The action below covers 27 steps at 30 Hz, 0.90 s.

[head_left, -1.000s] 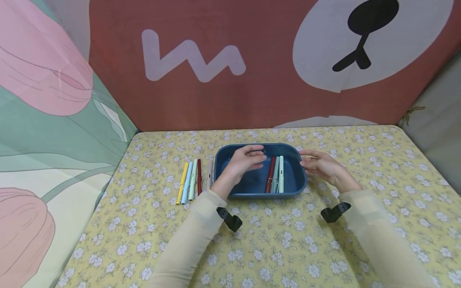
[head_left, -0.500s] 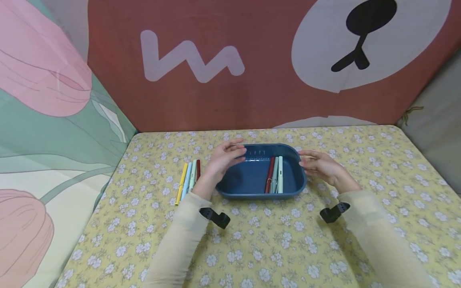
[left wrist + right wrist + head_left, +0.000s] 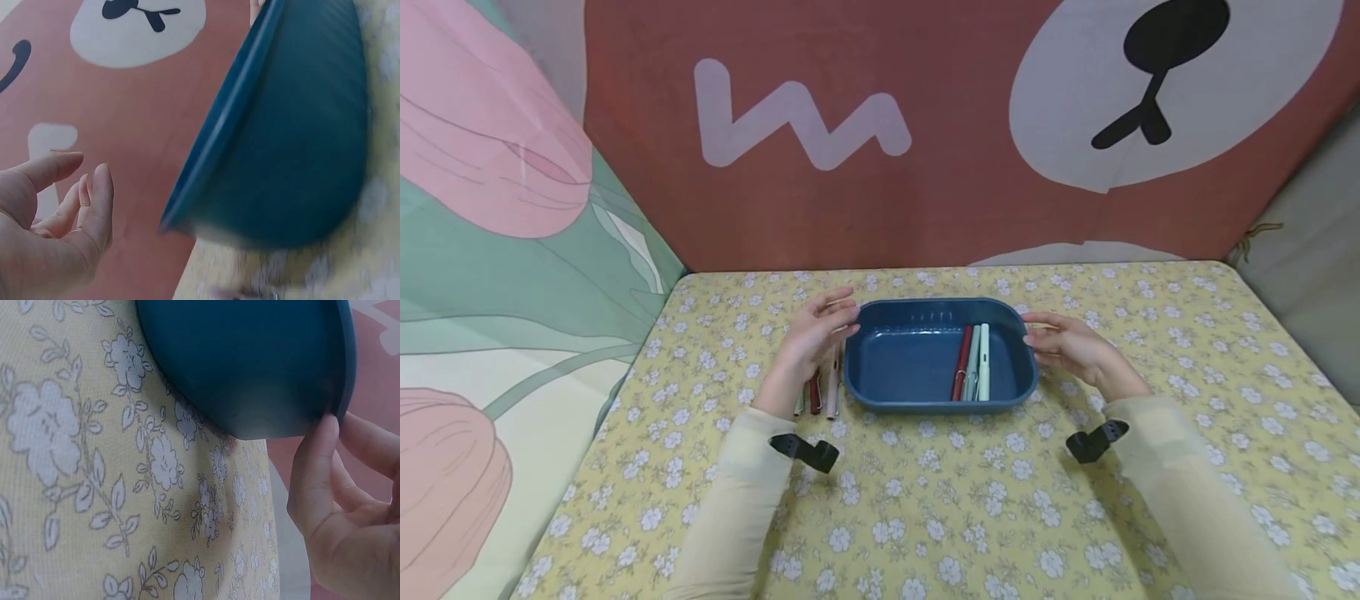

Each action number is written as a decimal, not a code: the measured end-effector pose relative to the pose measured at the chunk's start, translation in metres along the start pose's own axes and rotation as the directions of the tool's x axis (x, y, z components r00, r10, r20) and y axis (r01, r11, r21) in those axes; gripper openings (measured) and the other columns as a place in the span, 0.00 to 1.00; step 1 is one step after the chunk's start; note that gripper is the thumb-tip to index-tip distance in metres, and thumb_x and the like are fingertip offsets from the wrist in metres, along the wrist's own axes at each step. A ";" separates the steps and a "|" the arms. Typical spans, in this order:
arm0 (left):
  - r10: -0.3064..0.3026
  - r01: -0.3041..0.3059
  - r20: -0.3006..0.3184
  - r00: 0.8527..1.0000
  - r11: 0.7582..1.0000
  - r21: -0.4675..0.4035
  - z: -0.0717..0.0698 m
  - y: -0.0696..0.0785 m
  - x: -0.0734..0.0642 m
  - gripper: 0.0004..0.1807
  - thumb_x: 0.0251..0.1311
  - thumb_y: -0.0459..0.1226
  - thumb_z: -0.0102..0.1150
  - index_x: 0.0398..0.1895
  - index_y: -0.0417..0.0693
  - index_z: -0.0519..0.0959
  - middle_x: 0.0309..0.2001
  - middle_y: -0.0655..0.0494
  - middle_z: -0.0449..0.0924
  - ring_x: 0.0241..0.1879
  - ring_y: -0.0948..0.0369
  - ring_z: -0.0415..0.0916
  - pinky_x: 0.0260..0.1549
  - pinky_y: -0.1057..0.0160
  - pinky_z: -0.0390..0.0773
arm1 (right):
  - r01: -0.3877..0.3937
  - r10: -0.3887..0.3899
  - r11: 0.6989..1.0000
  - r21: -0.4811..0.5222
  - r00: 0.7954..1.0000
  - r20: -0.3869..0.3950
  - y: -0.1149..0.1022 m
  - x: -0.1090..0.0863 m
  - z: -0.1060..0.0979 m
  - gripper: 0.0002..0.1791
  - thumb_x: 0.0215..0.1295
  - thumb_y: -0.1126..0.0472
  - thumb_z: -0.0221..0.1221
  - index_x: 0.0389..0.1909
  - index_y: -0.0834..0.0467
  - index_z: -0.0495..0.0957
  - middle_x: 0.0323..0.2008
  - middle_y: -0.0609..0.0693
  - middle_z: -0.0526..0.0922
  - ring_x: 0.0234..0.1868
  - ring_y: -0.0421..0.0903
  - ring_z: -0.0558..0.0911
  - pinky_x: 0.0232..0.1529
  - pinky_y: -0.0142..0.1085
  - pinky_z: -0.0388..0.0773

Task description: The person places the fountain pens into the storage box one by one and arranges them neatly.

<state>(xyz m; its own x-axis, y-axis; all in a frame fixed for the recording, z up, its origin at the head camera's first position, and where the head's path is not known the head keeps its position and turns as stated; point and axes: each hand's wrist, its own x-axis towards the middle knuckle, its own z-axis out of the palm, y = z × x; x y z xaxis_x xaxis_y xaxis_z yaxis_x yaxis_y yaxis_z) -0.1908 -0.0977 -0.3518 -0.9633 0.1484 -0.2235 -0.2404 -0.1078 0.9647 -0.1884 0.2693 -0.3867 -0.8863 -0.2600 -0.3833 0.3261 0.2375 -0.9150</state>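
Observation:
A dark blue plastic tub (image 3: 895,407) rests on the table in the head view. Inside at its right lie a dark red pen (image 3: 962,362), a grey-green pen (image 3: 973,362) and a pale mint pen (image 3: 985,362). My right hand (image 3: 1075,350) pinches the tub's right rim between thumb and finger, clearest in the right wrist view. Left of the tub, my empty left hand (image 3: 812,337) hovers with relaxed fingers, apart from the rim in the left wrist view. Partly hidden beneath it are a pinkish pen (image 3: 832,387), a dark red pen (image 3: 815,396) and a pale green pen (image 3: 799,406).
A yellow flowered cloth (image 3: 955,500) covers the table. Behind it stands a reddish-brown printed backdrop (image 3: 955,200), with a floral curtain (image 3: 527,317) at the left side and a grey cloth (image 3: 1307,250) at the right.
My left hand has moved left from above the tub to over the pens beside it, now covering the yellow and light blue ones. The right hand stays at the rim.

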 end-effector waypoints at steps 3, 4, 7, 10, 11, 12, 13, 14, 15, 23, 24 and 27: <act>0.006 -0.006 -0.007 1.000 1.000 0.024 -0.011 -0.003 0.000 0.28 0.66 0.30 0.52 0.69 0.42 0.63 0.56 0.50 0.70 0.51 0.62 0.74 0.46 0.73 0.81 | -0.002 0.002 1.000 0.000 1.000 -0.001 0.000 0.001 0.000 0.34 0.71 0.62 0.52 0.73 0.64 0.50 0.38 0.36 0.76 0.36 0.29 0.80 0.40 0.24 0.81; 0.006 -0.006 -0.009 1.000 1.000 0.030 -0.015 -0.004 0.000 0.28 0.66 0.30 0.52 0.70 0.42 0.62 0.55 0.52 0.70 0.49 0.64 0.75 0.46 0.74 0.81 | -0.004 0.004 1.000 0.000 1.000 -0.004 0.000 0.001 0.000 0.34 0.71 0.62 0.52 0.73 0.64 0.50 0.38 0.36 0.76 0.35 0.29 0.79 0.40 0.24 0.81; -0.004 0.004 -0.012 1.000 0.998 0.055 -0.026 -0.005 -0.003 0.28 0.67 0.31 0.51 0.71 0.42 0.60 0.52 0.56 0.70 0.45 0.69 0.75 0.48 0.73 0.81 | -0.007 0.007 1.000 -0.005 1.000 -0.009 -0.001 0.001 0.001 0.34 0.71 0.62 0.52 0.73 0.64 0.50 0.39 0.36 0.75 0.36 0.29 0.79 0.41 0.24 0.81; -0.019 0.021 -0.023 1.000 0.997 0.080 -0.037 -0.006 -0.006 0.28 0.68 0.31 0.50 0.71 0.43 0.60 0.52 0.57 0.69 0.42 0.71 0.75 0.50 0.72 0.81 | -0.006 0.006 1.000 -0.011 1.000 -0.011 -0.001 0.001 0.002 0.34 0.71 0.62 0.52 0.73 0.64 0.50 0.39 0.37 0.74 0.36 0.29 0.79 0.41 0.24 0.81; -0.024 0.027 -0.028 0.999 0.995 0.092 -0.041 -0.007 -0.008 0.28 0.68 0.32 0.50 0.71 0.43 0.60 0.52 0.57 0.69 0.43 0.70 0.75 0.51 0.71 0.80 | -0.006 0.006 1.000 -0.014 1.000 -0.012 -0.001 0.001 0.002 0.34 0.71 0.62 0.52 0.73 0.63 0.50 0.39 0.37 0.74 0.36 0.29 0.79 0.41 0.25 0.81; -0.028 0.032 -0.036 0.999 0.994 0.107 -0.045 -0.007 -0.009 0.28 0.68 0.32 0.50 0.71 0.43 0.60 0.53 0.55 0.69 0.44 0.70 0.75 0.52 0.70 0.80 | -0.006 0.006 1.000 -0.015 1.000 -0.013 -0.001 0.001 0.002 0.34 0.71 0.62 0.52 0.73 0.63 0.50 0.39 0.37 0.74 0.36 0.30 0.79 0.41 0.25 0.81; -0.029 0.034 -0.042 0.999 0.992 0.119 -0.048 -0.008 -0.011 0.28 0.68 0.32 0.50 0.71 0.43 0.60 0.55 0.52 0.69 0.46 0.67 0.75 0.53 0.70 0.80 | -0.006 0.006 1.000 -0.017 1.000 -0.014 -0.001 0.001 0.002 0.34 0.71 0.62 0.52 0.73 0.63 0.50 0.38 0.38 0.75 0.36 0.30 0.79 0.41 0.25 0.81; -0.029 0.035 -0.046 0.999 0.991 0.132 -0.052 -0.009 -0.012 0.29 0.68 0.33 0.51 0.71 0.43 0.60 0.58 0.49 0.69 0.49 0.64 0.75 0.54 0.69 0.80 | -0.006 0.006 1.000 -0.019 1.000 -0.015 -0.001 0.001 0.002 0.34 0.71 0.62 0.52 0.73 0.63 0.50 0.38 0.38 0.75 0.36 0.30 0.79 0.41 0.25 0.81; -0.029 0.036 -0.048 0.998 0.989 0.144 -0.056 -0.011 -0.014 0.29 0.68 0.34 0.51 0.71 0.42 0.59 0.60 0.46 0.67 0.53 0.60 0.74 0.54 0.69 0.80 | -0.006 0.006 1.000 -0.021 1.000 -0.016 -0.001 0.001 0.002 0.34 0.71 0.62 0.52 0.73 0.63 0.50 0.38 0.37 0.75 0.36 0.30 0.79 0.41 0.25 0.81; -0.063 0.079 -0.086 0.994 0.978 0.194 -0.085 -0.019 -0.021 0.32 0.68 0.36 0.52 0.72 0.42 0.57 0.68 0.39 0.60 0.65 0.49 0.65 0.57 0.67 0.78 | -0.009 0.008 1.000 -0.022 1.000 -0.013 -0.001 0.000 0.001 0.34 0.71 0.62 0.52 0.73 0.63 0.50 0.37 0.37 0.74 0.36 0.30 0.79 0.41 0.25 0.81; -0.069 0.086 -0.087 0.994 0.975 0.204 -0.087 -0.020 -0.022 0.32 0.68 0.36 0.52 0.73 0.41 0.56 0.68 0.38 0.60 0.65 0.49 0.65 0.60 0.65 0.76 | -0.008 0.008 1.000 -0.024 1.000 -0.012 -0.001 0.000 0.001 0.34 0.71 0.62 0.52 0.73 0.63 0.50 0.37 0.37 0.74 0.36 0.30 0.79 0.42 0.25 0.81; -0.077 0.098 -0.094 0.993 0.966 0.241 -0.093 -0.022 -0.025 0.32 0.68 0.37 0.51 0.73 0.41 0.55 0.68 0.38 0.60 0.64 0.49 0.66 0.61 0.63 0.75 | -0.012 0.011 1.000 -0.022 1.000 -0.014 -0.001 0.000 0.001 0.33 0.71 0.62 0.52 0.72 0.63 0.51 0.38 0.37 0.75 0.36 0.30 0.79 0.42 0.25 0.80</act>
<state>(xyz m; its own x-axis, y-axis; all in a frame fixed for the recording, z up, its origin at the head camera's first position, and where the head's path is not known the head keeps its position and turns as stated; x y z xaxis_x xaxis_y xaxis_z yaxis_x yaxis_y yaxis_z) -0.1725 -0.1905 -0.3803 -0.9488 0.0629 -0.3095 -0.2979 0.1471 0.9432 -0.1879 0.2679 -0.3858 -0.8871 -0.2440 -0.3918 0.3291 0.2608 -0.9076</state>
